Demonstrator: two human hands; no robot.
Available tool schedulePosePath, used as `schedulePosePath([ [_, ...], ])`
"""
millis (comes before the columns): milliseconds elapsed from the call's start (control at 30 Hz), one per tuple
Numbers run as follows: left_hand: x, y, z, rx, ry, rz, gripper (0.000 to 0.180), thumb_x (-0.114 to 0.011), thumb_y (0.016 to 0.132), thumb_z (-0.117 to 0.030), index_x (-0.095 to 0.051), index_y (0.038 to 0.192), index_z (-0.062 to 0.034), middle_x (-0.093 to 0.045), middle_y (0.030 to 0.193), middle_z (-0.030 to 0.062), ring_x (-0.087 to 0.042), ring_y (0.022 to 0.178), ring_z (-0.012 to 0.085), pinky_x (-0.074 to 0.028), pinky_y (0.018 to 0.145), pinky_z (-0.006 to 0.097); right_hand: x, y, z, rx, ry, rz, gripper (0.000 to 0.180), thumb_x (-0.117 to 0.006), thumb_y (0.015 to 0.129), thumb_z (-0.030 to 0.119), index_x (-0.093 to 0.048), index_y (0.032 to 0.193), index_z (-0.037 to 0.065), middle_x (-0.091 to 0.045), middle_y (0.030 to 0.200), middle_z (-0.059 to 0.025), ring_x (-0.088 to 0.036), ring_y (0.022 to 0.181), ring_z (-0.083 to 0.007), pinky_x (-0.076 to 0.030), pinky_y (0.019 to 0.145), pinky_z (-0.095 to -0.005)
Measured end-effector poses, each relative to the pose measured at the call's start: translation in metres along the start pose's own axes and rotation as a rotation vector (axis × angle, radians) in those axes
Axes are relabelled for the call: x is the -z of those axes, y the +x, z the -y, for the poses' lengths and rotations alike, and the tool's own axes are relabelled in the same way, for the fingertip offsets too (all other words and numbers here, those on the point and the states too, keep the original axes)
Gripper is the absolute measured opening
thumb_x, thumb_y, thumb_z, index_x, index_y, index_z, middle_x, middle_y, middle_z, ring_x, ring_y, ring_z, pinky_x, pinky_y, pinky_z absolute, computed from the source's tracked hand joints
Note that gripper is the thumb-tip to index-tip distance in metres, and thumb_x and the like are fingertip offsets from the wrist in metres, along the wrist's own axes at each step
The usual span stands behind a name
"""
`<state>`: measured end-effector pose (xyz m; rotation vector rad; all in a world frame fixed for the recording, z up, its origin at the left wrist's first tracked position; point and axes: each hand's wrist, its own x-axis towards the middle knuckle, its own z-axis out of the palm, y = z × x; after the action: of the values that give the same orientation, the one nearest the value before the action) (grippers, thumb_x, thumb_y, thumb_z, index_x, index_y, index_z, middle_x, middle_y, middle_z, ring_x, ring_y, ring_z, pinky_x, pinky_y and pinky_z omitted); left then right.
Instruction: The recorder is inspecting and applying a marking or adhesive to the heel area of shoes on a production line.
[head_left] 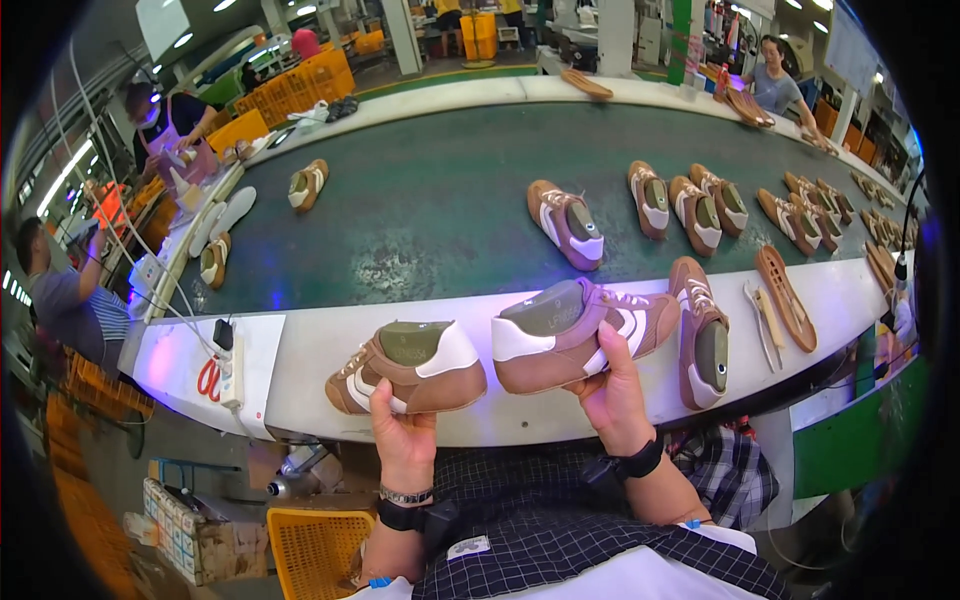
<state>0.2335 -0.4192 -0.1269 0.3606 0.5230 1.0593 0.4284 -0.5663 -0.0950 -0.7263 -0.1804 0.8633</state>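
Observation:
My left hand (404,425) grips a brown sneaker (410,385) with a white heel patch and white side stripes, its toe pointing left. A green shoe last (415,343) fills its opening. My right hand (612,395) is closed round a second brown sneaker (560,365) of the same style, toe to the right, also with a green last (540,308) inside. The two heels face each other with a small gap. Both shoes are held just above the white table edge (480,428). Another lasted sneaker (700,340) rests on the white surface beside my right hand's shoe.
Pincers (763,325) and a brown shoe sole (785,298) lie to the right. On the green conveyor belt (420,190) stand several sneakers (567,225). A power strip (231,375) and red-handled scissors (208,380) are at left. A yellow basket (310,550) stands below. Co-workers (775,85) are around the belt.

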Motion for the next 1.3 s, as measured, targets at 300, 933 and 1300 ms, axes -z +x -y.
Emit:
schedulePosePath([
  [300,-0.001,-0.005,0.001,0.027,0.029,0.034,0.048,-0.065,0.088,-0.028,-0.05,0.13,-0.0115,-0.06,0.124,0.0039,-0.06,0.113,0.0189,-0.055,0.092,0.035,-0.004,-0.006,-0.001,-0.022,-0.011,0.012,0.049,-0.062,0.092,0.036,-0.05,0.13,0.008,-0.061,0.123,-0.0086,-0.064,0.107,-0.0228,-0.06,0.079,-0.038],
  [933,0.001,-0.009,0.007,-0.036,0.137,0.037,0.054,-0.065,0.086,-0.029,-0.046,0.133,-0.0109,-0.058,0.127,0.0063,-0.058,0.116,0.0212,-0.052,0.098,0.037,0.003,-0.009,-0.006,0.017,-0.085,-0.042,0.049,-0.061,0.092,0.036,-0.05,0.13,0.006,-0.061,0.121,-0.0094,-0.063,0.107,-0.0233,-0.059,0.081,-0.0407],
  [1300,0.005,-0.011,0.007,-0.065,0.205,0.063,0.055,-0.066,0.085,-0.029,-0.046,0.134,-0.0116,-0.058,0.127,0.0055,-0.058,0.115,0.0203,-0.052,0.096,0.036,0.007,-0.012,0.001,0.011,-0.144,-0.045,0.045,-0.063,0.091,0.035,-0.053,0.127,0.009,-0.064,0.114,-0.0067,-0.065,0.1,-0.0188,-0.059,0.075,-0.0352],
])
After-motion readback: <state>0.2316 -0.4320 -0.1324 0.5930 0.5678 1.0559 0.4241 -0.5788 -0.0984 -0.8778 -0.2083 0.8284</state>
